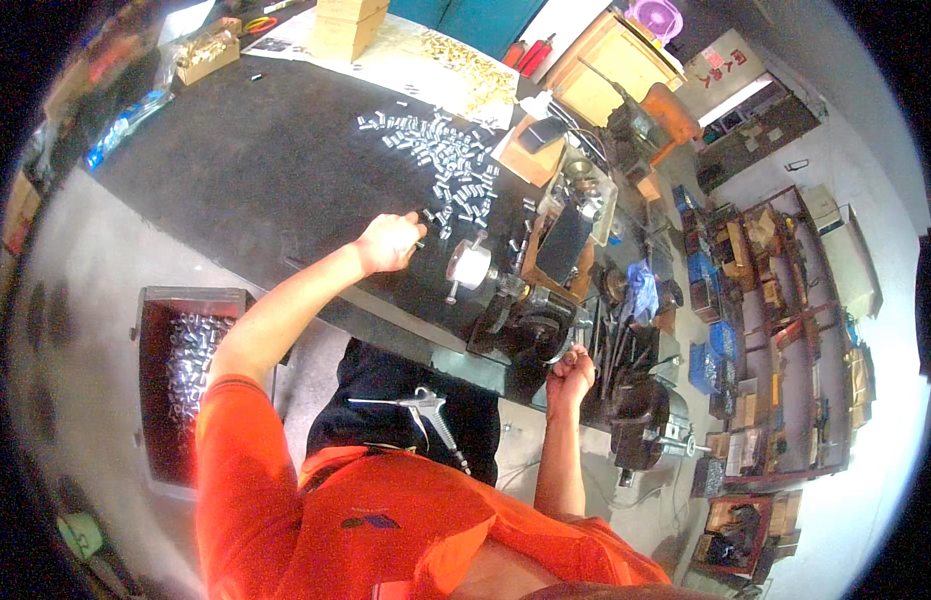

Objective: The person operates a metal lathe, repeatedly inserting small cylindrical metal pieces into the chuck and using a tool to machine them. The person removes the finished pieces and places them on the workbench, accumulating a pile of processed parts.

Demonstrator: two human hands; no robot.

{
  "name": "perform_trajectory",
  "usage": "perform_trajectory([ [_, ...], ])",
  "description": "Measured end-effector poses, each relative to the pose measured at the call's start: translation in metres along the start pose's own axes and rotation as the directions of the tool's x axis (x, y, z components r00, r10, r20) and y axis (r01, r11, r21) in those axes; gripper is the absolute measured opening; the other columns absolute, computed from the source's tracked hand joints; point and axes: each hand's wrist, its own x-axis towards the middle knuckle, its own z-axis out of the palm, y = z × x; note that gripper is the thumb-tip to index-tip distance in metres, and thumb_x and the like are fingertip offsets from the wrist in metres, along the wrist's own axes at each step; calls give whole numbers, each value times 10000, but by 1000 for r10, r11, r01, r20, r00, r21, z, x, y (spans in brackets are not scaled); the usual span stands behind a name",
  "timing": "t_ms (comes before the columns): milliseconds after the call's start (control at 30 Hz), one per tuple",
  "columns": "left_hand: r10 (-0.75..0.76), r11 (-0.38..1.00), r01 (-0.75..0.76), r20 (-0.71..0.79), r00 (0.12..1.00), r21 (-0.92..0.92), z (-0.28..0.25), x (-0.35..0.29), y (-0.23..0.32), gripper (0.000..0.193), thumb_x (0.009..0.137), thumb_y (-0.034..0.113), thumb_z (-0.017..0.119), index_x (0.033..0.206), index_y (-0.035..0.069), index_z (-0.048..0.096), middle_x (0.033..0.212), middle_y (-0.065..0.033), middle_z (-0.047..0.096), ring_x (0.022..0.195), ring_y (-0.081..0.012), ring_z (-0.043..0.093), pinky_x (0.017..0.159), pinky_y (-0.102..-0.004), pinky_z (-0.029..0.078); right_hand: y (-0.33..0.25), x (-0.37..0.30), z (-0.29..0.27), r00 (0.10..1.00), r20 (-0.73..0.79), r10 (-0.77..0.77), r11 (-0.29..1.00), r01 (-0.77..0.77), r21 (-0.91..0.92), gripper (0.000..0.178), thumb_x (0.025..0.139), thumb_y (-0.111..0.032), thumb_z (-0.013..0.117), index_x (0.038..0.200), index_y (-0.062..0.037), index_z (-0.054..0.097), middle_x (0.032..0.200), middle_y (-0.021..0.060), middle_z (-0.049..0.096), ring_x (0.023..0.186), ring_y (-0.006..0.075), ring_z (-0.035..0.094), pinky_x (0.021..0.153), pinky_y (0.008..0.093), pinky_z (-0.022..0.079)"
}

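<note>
My left hand (pixel 391 243) is closed just above the black tabletop, pinching a small metal piece that shows only in part at its fingertips. Beyond it lies a loose spread of small silver metal cylinders (pixel 461 175). To its right, a pale round chuck-like head (pixel 470 264) juts from a dark bench fixture (pixel 531 320) at the table's front edge. On the fixture's near right side my right hand (pixel 573 375) is wrapped around a metal handle (pixel 580 340). An air blow gun (pixel 423 408) lies across my dark-clothed lap.
A metal box (pixel 151 385) full of silver parts stands at lower left. A second vise (pixel 646 420) is mounted to the right. Brass-coloured pieces (pixel 466 75) lie on paper at the back, near a cardboard box (pixel 346 28). Blue bins (pixel 711 350) and a shelf (pixel 831 350) line the right.
</note>
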Motion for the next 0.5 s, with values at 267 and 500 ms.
perform_trajectory([
  [267, -331, 216, 257, 177, 927, -942, -56, -19, 34, 117, 744, 26, 589, 851, -2, 551, 707, -99, 600, 534, -161, 557, 502, -269, 454, -1, -1, -3, 997, -21, 71, 997, -71, 19, 117, 810, -122, 398, 781, -55, 490, 573, -24, 386, 445, 78, 301, 402, 216, 250],
  [500, -228, 15, 71, 66, 971, -997, -88, -24, 69, 109, 786, 25, 565, 875, -37, 569, 720, -79, 591, 523, -108, 545, 501, -219, 447, 3, 3, -6, 999, 1, 45, 998, -45, 47, 110, 799, -123, 417, 782, -45, 493, 578, -31, 370, 455, 79, 300, 398, 207, 243],
])
